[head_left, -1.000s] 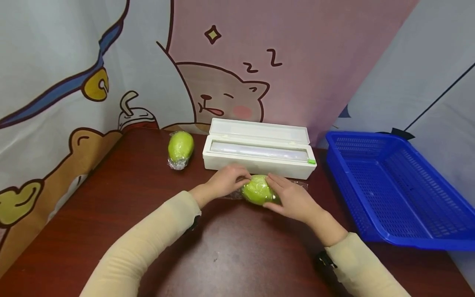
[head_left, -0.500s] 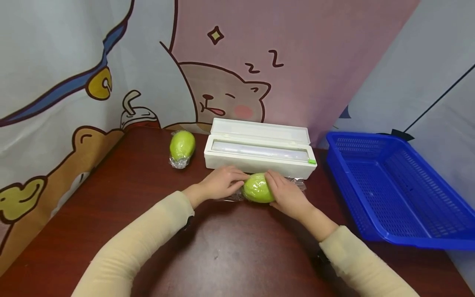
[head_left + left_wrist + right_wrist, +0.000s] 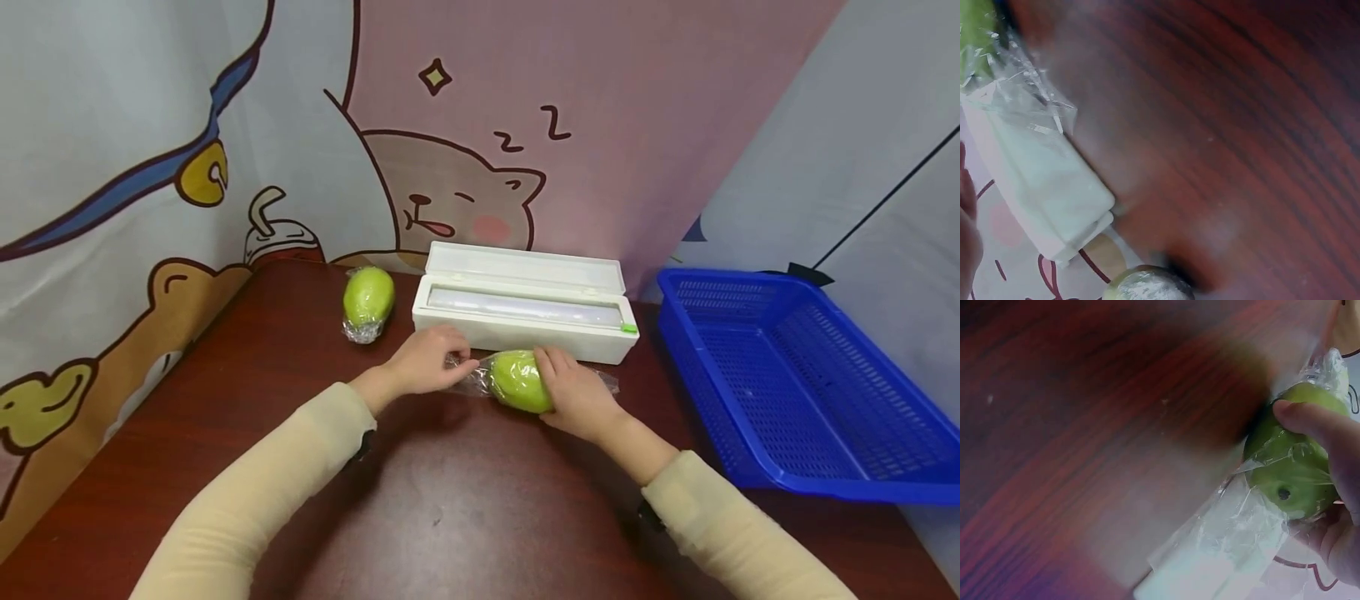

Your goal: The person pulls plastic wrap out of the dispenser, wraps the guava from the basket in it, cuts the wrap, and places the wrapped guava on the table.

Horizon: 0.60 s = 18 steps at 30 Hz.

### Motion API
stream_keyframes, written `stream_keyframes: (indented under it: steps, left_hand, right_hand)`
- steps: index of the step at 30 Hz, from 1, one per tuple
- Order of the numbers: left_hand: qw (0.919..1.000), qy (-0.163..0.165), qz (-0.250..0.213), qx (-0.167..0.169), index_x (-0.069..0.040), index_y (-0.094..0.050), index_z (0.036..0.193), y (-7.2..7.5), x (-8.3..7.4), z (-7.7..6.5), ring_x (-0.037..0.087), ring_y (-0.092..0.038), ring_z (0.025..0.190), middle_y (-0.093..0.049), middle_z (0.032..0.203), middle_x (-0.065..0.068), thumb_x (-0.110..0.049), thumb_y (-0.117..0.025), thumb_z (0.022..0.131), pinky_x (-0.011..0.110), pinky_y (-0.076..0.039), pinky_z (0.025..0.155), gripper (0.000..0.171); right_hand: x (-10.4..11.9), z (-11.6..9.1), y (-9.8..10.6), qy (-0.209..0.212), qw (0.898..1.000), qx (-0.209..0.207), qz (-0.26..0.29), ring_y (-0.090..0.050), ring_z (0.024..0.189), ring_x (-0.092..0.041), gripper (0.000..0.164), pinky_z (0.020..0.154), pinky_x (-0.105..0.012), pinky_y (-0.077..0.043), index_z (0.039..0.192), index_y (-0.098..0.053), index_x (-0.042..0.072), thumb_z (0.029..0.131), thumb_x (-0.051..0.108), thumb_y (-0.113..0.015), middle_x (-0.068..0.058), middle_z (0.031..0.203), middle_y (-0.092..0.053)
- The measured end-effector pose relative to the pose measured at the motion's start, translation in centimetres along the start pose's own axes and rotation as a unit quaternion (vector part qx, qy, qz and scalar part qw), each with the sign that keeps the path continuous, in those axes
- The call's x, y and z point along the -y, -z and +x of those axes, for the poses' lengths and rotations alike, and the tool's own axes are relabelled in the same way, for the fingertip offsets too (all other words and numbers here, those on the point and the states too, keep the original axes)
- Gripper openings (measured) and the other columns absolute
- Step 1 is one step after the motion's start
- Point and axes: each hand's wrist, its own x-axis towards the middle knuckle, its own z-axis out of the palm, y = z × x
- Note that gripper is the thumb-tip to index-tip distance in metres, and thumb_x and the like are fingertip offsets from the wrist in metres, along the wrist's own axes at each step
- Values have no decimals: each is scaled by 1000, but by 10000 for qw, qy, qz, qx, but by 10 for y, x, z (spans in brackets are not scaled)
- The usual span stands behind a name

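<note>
My right hand [image 3: 577,396] grips a green oval fruit [image 3: 517,382], mango-like in shape, wrapped in clear cling film. In the right wrist view the thumb presses on the fruit [image 3: 1297,481], whose dark stalk end shows through the film. Loose cling film [image 3: 474,379] sticks out at the fruit's left end. My left hand [image 3: 427,362] is beside that film, its fingers loosely bent. In the left wrist view the film's end [image 3: 1041,106] spreads free, apart from the visible part of the hand [image 3: 967,237]. Another wrapped green fruit [image 3: 368,300] lies at the back left.
Behind the hands stands a white cling film dispenser [image 3: 525,327], its lid [image 3: 525,265] raised and a film roll inside. A green slider [image 3: 628,328] sits at its right end. A blue plastic basket [image 3: 693,375] stands at the right on the dark red-brown table [image 3: 450,517].
My left hand has moved left from the fruit's end, uncovering more loose film. The right hand has closed further round the fruit and stays on its right side.
</note>
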Motion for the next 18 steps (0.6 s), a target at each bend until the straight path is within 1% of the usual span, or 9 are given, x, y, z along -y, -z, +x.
stream_keyframes:
  steps: [2, 4, 5, 7, 9, 10, 11, 13, 18]
  left_hand:
    - [9984, 206, -387, 344, -17, -56, 62, 4, -1, 0, 8, -48, 62, -52, 61, -8, -30, -60, 88, 23, -42, 61, 29]
    - [9876, 557, -1031, 1047, -16, -56, 61, 7, -4, 1, 8, -49, 59, -53, 58, -7, -33, -57, 90, 21, -41, 59, 33]
    - [9754, 790, -1438, 1471, -14, -59, 63, 8, -7, 1, 10, -53, 59, -56, 58, -5, -34, -55, 91, 21, -44, 60, 35]
    - [9407, 1408, -2041, 2316, -9, -67, 72, 9, -13, 3, 17, -61, 63, -65, 64, -1, -40, -51, 93, 27, -50, 62, 41]
    - [9033, 2005, -2360, 2968, -4, -71, 84, 7, -19, 3, 24, -67, 70, -71, 73, 5, -46, -45, 94, 34, -54, 64, 51]
    - [8890, 2234, -2437, 3169, -2, -71, 90, 5, -22, 4, 26, -67, 72, -71, 75, 6, -49, -43, 95, 36, -55, 63, 55]
    - [8797, 2426, -2439, 3284, -2, -70, 95, 4, -24, 4, 26, -67, 73, -72, 78, 7, -51, -41, 95, 37, -55, 63, 58]
    - [8710, 2706, -2387, 3333, -2, -67, 101, 0, -29, 5, 24, -66, 74, -71, 84, 7, -55, -37, 95, 36, -56, 62, 61]
    - [8639, 3226, -2710, 2760, 1, -58, 113, -11, -39, 12, 23, -63, 80, -65, 99, 12, -52, -37, 96, 33, -56, 62, 59]
  right_hand:
    - [3, 0, 2, -183, 9998, 86, 73, -50, 112, -33, 96, 85, -42, -52, 132, -36, -8, 58, 28, -87, -22, 121, -48]
    - [6, -1, 4, -351, 9991, 135, 184, -49, 113, -34, 96, 85, -42, -52, 132, -37, -9, 59, 29, -87, -23, 121, -48]
    - [8, -1, 5, -441, 9986, 174, 230, -49, 114, -34, 96, 85, -42, -52, 132, -37, -9, 60, 30, -86, -23, 121, -48]
    - [11, -2, 7, -623, 9973, 214, 310, -50, 113, -35, 95, 84, -43, -53, 131, -38, -8, 60, 32, -86, -24, 120, -49]
    - [14, -3, 9, -812, 9957, 240, 380, -51, 111, -35, 94, 80, -44, -54, 130, -39, -8, 59, 33, -86, -24, 118, -50]
    - [15, -3, 10, -915, 9947, 265, 394, -51, 110, -35, 94, 78, -45, -54, 129, -39, -8, 59, 35, -86, -23, 117, -50]
    - [16, -3, 10, -996, 9938, 287, 400, -51, 109, -35, 94, 77, -45, -54, 129, -39, -9, 59, 35, -85, -23, 116, -51]
    - [18, -4, 11, -1172, 9915, 328, 450, -51, 108, -34, 95, 76, -45, -54, 129, -39, -9, 60, 36, -85, -23, 114, -51]
    - [22, -4, 14, -1459, 9850, 571, 725, -51, 108, -34, 98, 81, -45, -53, 132, -37, -10, 63, 40, -84, -23, 117, -50]
